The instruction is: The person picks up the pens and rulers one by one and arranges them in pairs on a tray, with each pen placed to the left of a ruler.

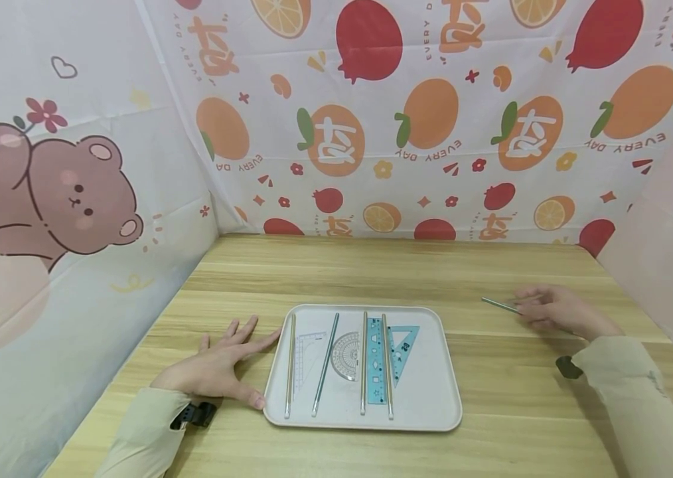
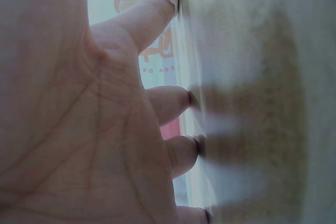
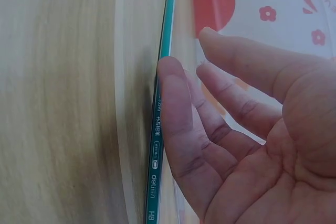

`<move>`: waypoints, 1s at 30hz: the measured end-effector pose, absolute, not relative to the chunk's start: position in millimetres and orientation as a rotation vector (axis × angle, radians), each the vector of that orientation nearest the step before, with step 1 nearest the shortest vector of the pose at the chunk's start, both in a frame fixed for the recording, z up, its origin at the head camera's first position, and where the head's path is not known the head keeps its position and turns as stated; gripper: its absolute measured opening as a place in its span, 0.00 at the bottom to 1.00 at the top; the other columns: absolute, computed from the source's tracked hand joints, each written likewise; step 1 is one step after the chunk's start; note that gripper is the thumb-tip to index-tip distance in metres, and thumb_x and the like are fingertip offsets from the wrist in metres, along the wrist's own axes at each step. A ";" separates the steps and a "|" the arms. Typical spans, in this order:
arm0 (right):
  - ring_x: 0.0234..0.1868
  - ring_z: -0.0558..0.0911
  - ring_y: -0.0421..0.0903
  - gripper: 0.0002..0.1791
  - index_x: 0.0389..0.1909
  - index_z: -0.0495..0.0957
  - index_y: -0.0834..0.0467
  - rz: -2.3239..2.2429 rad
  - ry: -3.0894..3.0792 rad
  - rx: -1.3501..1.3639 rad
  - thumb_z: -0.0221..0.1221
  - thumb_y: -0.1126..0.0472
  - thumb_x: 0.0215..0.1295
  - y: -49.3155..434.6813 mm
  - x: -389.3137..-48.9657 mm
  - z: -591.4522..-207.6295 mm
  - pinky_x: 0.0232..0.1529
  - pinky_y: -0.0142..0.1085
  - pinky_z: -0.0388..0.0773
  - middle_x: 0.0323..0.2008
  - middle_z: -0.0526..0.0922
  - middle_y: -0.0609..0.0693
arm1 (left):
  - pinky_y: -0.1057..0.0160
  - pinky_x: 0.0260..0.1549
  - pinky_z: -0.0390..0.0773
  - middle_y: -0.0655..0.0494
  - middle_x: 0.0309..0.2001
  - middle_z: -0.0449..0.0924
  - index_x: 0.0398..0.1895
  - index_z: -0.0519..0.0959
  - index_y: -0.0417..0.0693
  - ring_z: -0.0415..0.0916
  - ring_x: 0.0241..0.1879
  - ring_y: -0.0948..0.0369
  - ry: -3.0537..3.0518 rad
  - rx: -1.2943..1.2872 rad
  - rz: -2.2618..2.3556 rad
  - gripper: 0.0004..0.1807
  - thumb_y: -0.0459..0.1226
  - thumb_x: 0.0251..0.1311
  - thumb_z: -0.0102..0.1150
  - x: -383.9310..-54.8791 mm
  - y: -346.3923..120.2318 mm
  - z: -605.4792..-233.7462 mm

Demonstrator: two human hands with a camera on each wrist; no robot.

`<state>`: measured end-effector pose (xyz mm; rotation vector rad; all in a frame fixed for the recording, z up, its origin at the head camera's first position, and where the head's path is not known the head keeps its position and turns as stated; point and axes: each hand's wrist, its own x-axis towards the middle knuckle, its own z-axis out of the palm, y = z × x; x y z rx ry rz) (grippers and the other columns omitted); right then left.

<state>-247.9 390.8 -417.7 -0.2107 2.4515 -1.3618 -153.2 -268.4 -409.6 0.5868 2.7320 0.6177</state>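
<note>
A green pencil (image 3: 155, 166) marked HB runs past a fingertip of my right hand (image 1: 560, 311), right of the tray. In the right wrist view that fingertip overlaps the pencil, while the other fingers stand loosely bent and apart from it. My left hand (image 1: 220, 368) lies spread on the table at the left side of a white tray (image 1: 426, 405), thumb and index finger at its rim. Inside lie three gold pencils (image 1: 364, 365), a green pencil (image 1: 325, 365), a clear protractor (image 1: 345, 356), a clear set square (image 1: 306, 358), a blue ruler (image 1: 375, 392) and a blue set square (image 1: 403, 352).
The wooden table (image 1: 510, 411) meets a fruit-print cloth (image 1: 384, 192) at the back. A bear-print cloth (image 1: 85, 192) hangs on the left, and a pale pink one (image 1: 671, 219) on the right. Dark straps show at both sleeve cuffs.
</note>
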 end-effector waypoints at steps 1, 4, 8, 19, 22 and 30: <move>0.44 0.86 0.38 0.32 0.73 0.63 0.77 -1.360 2.450 -0.201 0.61 0.63 0.78 390.6 -247.9 -417.4 0.45 0.35 0.89 0.60 0.83 0.67 | 0.06 0.61 0.28 0.28 0.86 0.36 0.86 0.59 0.66 0.29 0.82 0.20 2.731 0.586 0.618 0.68 0.64 0.40 0.84 -153.3 -268.2 -409.5; 0.41 0.85 0.37 0.32 0.72 0.64 0.77 -1.347 2.455 -0.180 0.61 0.62 0.79 390.5 -248.3 -415.7 0.43 0.34 0.89 0.56 0.85 0.60 | 0.06 0.61 0.29 0.28 0.86 0.36 0.86 0.59 0.67 0.29 0.82 0.20 2.731 0.585 0.616 0.67 0.64 0.40 0.84 -153.5 -267.9 -409.3; 0.42 0.85 0.36 0.32 0.72 0.63 0.77 -1.332 2.461 -0.161 0.61 0.61 0.79 390.8 -250.2 -414.3 0.44 0.33 0.89 0.54 0.87 0.56 | 0.06 0.61 0.29 0.28 0.86 0.37 0.86 0.59 0.67 0.29 0.82 0.20 2.734 0.588 0.612 0.67 0.65 0.39 0.84 -154.0 -267.7 -409.3; 0.41 0.86 0.37 0.26 0.66 0.71 0.73 -1.233 2.532 -0.106 0.62 0.59 0.78 388.6 -253.0 -416.3 0.43 0.32 0.87 0.46 0.87 0.52 | 0.06 0.61 0.29 0.28 0.86 0.36 0.86 0.60 0.66 0.29 0.82 0.20 2.734 0.590 0.614 0.67 0.65 0.40 0.84 -153.6 -267.3 -408.3; 0.40 0.86 0.36 0.26 0.65 0.72 0.73 -1.205 2.564 -0.100 0.63 0.60 0.77 386.7 -252.0 -415.8 0.41 0.31 0.87 0.43 0.87 0.51 | 0.06 0.61 0.29 0.28 0.86 0.36 0.86 0.60 0.66 0.30 0.81 0.19 2.736 0.591 0.609 0.67 0.65 0.40 0.84 -153.3 -267.2 -407.8; 0.32 0.82 0.37 0.25 0.62 0.75 0.74 -1.110 2.659 -0.084 0.66 0.60 0.74 381.6 -250.2 -416.8 0.32 0.30 0.82 0.35 0.86 0.49 | 0.06 0.61 0.28 0.27 0.86 0.37 0.86 0.60 0.64 0.30 0.82 0.20 2.745 0.584 0.598 0.67 0.65 0.39 0.84 -152.3 -267.0 -408.3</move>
